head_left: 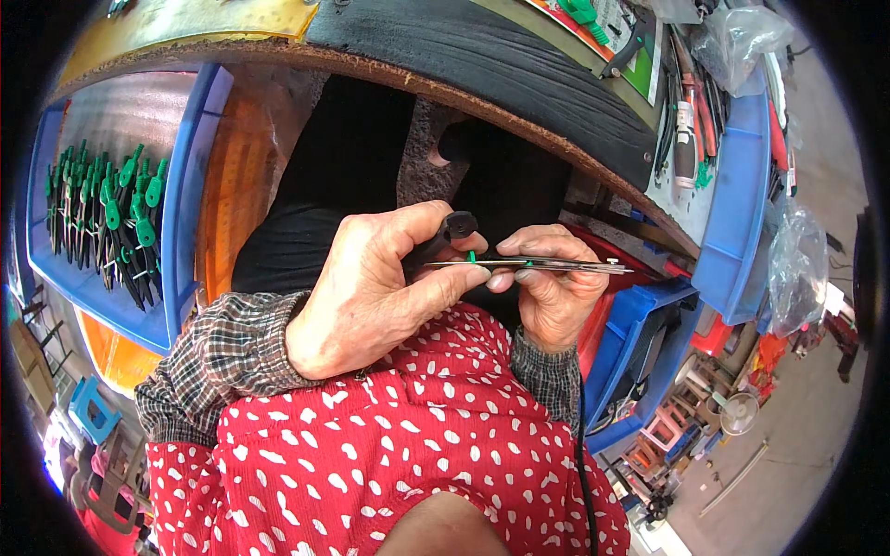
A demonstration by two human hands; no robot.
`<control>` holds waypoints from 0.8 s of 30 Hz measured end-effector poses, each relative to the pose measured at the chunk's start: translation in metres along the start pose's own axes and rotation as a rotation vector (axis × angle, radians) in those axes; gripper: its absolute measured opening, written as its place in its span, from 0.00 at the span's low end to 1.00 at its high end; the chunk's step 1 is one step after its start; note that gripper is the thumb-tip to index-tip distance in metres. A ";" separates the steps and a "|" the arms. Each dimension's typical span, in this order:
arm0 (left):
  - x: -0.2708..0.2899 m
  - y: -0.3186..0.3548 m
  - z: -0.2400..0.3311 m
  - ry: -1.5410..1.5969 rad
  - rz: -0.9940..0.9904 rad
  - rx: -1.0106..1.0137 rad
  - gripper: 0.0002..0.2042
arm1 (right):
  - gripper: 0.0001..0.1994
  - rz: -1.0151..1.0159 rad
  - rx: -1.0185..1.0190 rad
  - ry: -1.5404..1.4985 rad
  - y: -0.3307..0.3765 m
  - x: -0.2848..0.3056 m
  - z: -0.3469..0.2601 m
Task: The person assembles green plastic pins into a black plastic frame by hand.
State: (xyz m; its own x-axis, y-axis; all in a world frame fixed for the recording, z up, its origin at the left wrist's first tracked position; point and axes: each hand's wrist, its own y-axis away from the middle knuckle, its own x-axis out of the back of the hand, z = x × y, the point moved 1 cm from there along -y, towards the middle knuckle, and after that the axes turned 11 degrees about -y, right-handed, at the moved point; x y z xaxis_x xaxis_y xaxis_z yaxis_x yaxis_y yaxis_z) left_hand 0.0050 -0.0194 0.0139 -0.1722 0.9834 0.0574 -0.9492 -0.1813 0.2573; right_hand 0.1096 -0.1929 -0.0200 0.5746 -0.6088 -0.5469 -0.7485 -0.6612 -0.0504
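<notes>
In front of my red, white-spotted apron, both hands grip a hex key set [556,263], a bundle of thin dark and silvery rods with small green pieces on it. My left hand [371,287] pinches its left end between thumb and fingers, next to a rounded black plastic part [456,225]. Closed around the rods further right is my right hand [553,287], with several rod tips sticking out past its fingers. My fingers hide part of the black piece and the middle of the bundle.
A blue bin [190,185] at left holds several black-and-green hex key sets [116,208]. The dark workbench edge [482,74] curves across ahead. At right are a blue tray [742,176] with tools, another blue bin [616,347] below, and a clear plastic bag [797,269].
</notes>
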 end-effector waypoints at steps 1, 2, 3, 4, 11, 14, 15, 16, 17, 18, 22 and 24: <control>0.000 0.000 0.001 -0.023 0.003 -0.002 0.08 | 0.10 0.001 0.001 -0.003 0.000 0.000 0.000; 0.000 0.001 0.002 -0.025 0.006 0.000 0.08 | 0.10 0.002 0.002 -0.007 0.000 0.000 0.000; -0.001 0.001 0.002 -0.007 0.012 0.002 0.08 | 0.10 0.001 0.002 -0.011 0.000 -0.001 -0.001; -0.001 0.001 0.001 0.017 0.018 0.001 0.08 | 0.10 0.000 0.000 0.005 0.000 -0.001 0.000; 0.000 0.001 -0.001 0.015 0.014 -0.001 0.08 | 0.10 -0.015 0.025 0.122 0.001 0.004 0.001; 0.000 0.000 0.000 -0.007 0.010 -0.014 0.08 | 0.10 0.000 0.010 0.037 0.000 -0.002 0.000; 0.000 0.000 0.000 -0.007 0.004 -0.005 0.08 | 0.10 -0.001 0.010 0.037 0.000 -0.001 0.000; 0.001 0.000 0.000 -0.006 -0.003 0.004 0.08 | 0.10 -0.010 0.024 0.048 -0.001 -0.001 0.000; 0.000 0.001 0.000 -0.005 -0.003 0.004 0.08 | 0.10 -0.020 0.037 0.059 -0.001 -0.001 0.000; 0.000 0.001 -0.001 0.001 0.002 -0.001 0.07 | 0.10 -0.020 0.037 0.060 0.000 -0.001 0.000; 0.000 0.001 0.000 -0.026 0.008 -0.017 0.08 | 0.10 -0.013 0.040 0.077 0.001 -0.003 -0.001; -0.001 0.002 0.000 -0.046 0.016 -0.024 0.08 | 0.10 -0.017 0.049 0.088 0.001 -0.003 -0.002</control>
State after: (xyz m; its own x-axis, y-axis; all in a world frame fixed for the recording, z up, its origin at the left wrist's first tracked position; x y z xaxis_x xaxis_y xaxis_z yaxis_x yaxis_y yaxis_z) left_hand 0.0028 -0.0203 0.0142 -0.1757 0.9787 0.1062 -0.9525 -0.1962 0.2329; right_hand 0.1080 -0.1928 -0.0171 0.6125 -0.6356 -0.4699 -0.7527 -0.6506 -0.1012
